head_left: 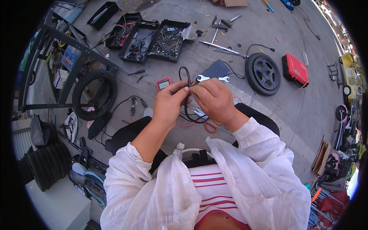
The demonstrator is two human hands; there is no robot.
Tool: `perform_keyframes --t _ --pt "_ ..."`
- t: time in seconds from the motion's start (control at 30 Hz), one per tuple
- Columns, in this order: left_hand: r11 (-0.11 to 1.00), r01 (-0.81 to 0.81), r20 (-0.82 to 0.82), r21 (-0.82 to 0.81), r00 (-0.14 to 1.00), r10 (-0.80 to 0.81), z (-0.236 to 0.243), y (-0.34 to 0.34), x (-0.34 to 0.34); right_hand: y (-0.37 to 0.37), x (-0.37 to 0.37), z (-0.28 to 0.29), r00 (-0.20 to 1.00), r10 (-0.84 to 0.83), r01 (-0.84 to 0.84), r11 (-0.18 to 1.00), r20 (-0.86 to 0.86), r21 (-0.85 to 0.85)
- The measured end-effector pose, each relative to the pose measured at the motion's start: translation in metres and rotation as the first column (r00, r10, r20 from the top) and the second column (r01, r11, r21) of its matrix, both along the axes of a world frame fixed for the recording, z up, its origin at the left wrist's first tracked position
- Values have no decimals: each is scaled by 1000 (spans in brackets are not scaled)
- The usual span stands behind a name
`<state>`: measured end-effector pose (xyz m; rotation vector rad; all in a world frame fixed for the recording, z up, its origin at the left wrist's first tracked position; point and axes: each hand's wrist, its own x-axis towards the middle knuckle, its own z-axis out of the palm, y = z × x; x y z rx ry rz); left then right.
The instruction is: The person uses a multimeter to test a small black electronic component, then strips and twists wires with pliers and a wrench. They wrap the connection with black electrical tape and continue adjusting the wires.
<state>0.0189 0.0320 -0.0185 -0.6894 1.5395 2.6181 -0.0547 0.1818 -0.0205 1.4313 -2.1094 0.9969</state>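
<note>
A black cable (185,103) runs through both of my hands and loops up above them. My left hand (171,100) pinches it between thumb and fingers. Close beside it, my right hand (215,96) has its fingers closed at the cable's thin end; the exact spot is hidden by the fingers. Just past my left hand lies a red meter with a grey screen (164,83). Beyond my right hand are open-end wrenches (224,79) next to a dark flat pad (214,69). Below the hands, red-handled scissors (210,127) rest on the ground.
Open black cases of small parts (167,41) stand at the far left. A spoked wheel (263,73) and a red toolbox (295,69) lie to the right. At left, a loose tire (94,94) leans by a dark metal frame (46,57). A hammer (230,21) lies far ahead.
</note>
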Motion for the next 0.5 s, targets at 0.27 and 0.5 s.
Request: perform_keyframes --t 0.27,0.5 --pt "1000 -11 19 20 1000 11 -1 -5 5 -9 6 -3 979 -30 25 999 204 28" --pt "971 -44 -88 -237 996 23 -14 7 -1 -4 8 -4 -634 409 302 912 656 -277"
